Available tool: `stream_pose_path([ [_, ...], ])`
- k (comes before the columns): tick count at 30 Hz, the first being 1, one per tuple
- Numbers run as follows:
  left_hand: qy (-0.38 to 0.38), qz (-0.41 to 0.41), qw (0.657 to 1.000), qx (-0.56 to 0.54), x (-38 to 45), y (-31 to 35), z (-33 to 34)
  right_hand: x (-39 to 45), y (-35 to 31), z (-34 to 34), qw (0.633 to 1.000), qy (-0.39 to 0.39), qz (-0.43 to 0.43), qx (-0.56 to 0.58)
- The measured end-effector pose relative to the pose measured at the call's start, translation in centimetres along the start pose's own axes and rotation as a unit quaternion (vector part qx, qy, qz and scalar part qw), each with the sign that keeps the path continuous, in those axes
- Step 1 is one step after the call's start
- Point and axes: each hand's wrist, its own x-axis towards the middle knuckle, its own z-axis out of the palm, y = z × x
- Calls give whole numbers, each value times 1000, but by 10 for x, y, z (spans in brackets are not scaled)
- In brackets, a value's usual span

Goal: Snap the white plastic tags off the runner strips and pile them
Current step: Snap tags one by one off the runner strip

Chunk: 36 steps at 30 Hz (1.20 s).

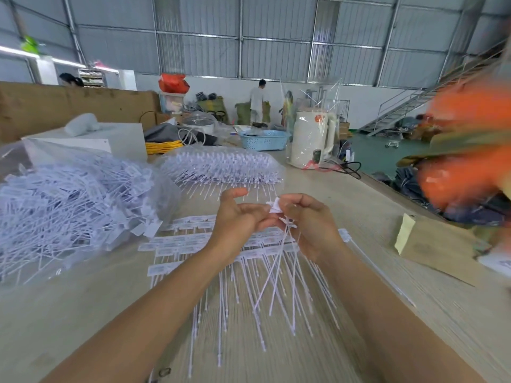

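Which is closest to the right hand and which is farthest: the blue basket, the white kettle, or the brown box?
From the right hand:
1. Brown box, on the table to its right.
2. White kettle, farther back on the table.
3. Blue basket, behind and left of the kettle.

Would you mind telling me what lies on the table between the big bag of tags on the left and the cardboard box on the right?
In the head view, rows of tags lie flat there, with both hands above them.
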Motion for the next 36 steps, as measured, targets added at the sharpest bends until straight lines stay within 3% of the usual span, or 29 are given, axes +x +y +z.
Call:
stream_pose_path([
  [2, -16, -27, 999, 31, -6, 1, 4, 1, -4, -2, 998, 20, 3, 52],
  [6, -169, -120, 973, 105, -28, -5, 21, 5, -9, -4, 994, 66, -4, 91],
  [9, -218, -135, 962, 89, -39, -8, 34, 7, -11, -7, 992, 89, -32, 84],
  [13, -181, -108, 970, 121, -39, -12, 39, 11, -15, -19, 994, 53, -25, 90],
  [17, -122, -122, 978, 118, -32, -12, 34, 15, -14, -26, 1000, 7, 10, 4],
  [22, -126, -146, 970, 145, -27, -17, 28, 12, -8, -24, 995, -59, -13, -78],
  [26, -116, -135, 974, 138, -25, -16, 28, 12, -3, -23, 970, -24, -96, -223],
  [29, -106, -139, 977, 126, -24, -15, 26, 12, -1, -22, 975, -66, -83, -196],
  [32, -107, -130, 977, 129, -22, -11, 25, 13, -1, -24, 973, -23, -111, -202],
  [36, -113, -55, 954, 273, -22, -7, 11, 13, 4, -20, 972, 39, -128, -191],
])
